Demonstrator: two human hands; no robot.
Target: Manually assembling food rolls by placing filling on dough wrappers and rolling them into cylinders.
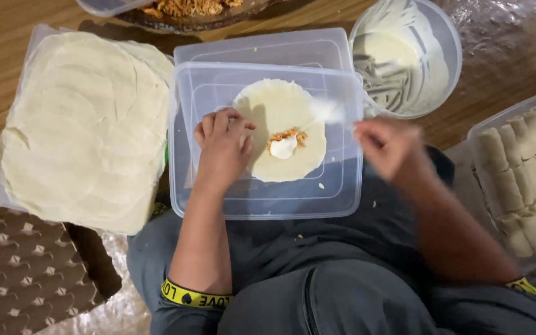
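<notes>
A round pale dough wrapper (283,105) lies on an upturned clear plastic lid (262,198) resting on my lap. At its middle sits a small heap of shredded orange filling (286,134) with a white dollop (283,147) on it. My left hand (221,146) presses the wrapper's left edge with its fingertips. My right hand (387,146), blurred by motion, holds a spoon (330,111) with white cream over the wrapper's right edge.
A stack of wrappers (85,124) lies at the left. A metal bowl of white cream (404,56) stands at the upper right. A clear box of finished rolls (525,180) is at the right. A dish of shredded filling (187,9) sits at the top.
</notes>
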